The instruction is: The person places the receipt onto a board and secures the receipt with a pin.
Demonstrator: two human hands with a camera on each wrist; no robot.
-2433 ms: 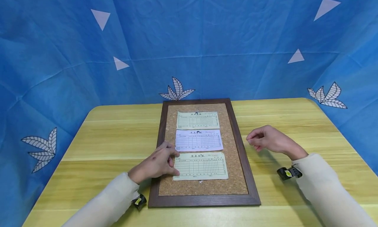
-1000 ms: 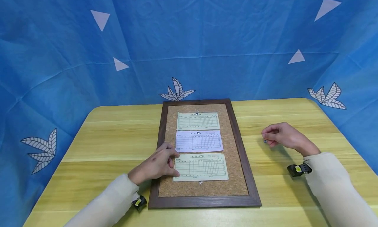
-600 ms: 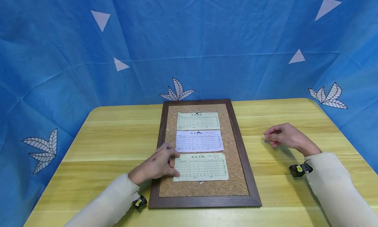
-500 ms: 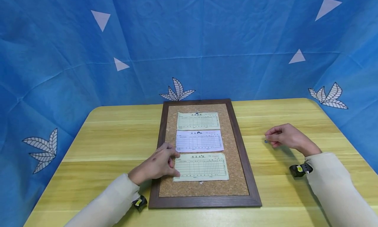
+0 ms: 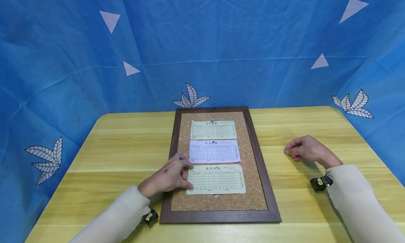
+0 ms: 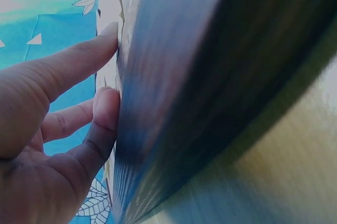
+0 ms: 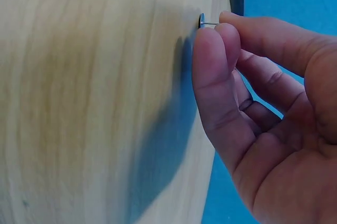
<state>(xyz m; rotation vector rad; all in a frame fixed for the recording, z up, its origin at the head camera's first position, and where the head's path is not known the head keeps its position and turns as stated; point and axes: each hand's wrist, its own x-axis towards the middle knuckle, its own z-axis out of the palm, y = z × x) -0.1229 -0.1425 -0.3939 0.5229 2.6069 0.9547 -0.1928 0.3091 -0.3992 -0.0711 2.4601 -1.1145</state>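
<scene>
A brown-framed cork board [image 5: 257, 186] lies on the wooden table with three printed slips on it. My left hand [image 5: 172, 174] rests over the frame's left side, thumb and a fingertip touching the left edge of the lowest pale green slip [image 5: 218, 179]. In the left wrist view its fingers [image 6: 79, 58] reach over the dark frame. Right of the board, my right hand [image 5: 305, 150] pinches a thumbtack [image 7: 201, 21] at its fingertips, close over the table; the pin points back toward the fingers. Dark round tacks show on the lilac slip [image 5: 202, 153] and the top green slip [image 5: 202, 130].
The yellowish wooden table [image 5: 126, 137] extends on both sides of the board. Behind it hangs a blue cloth [image 5: 177, 35] with white triangles and leaf drawings. Black straps with small devices sit at both wrists.
My right hand has moved right, away from the board, and its fingers have shifted on the thumbtack, which hung below them before. The left hand and slips have stayed put.
</scene>
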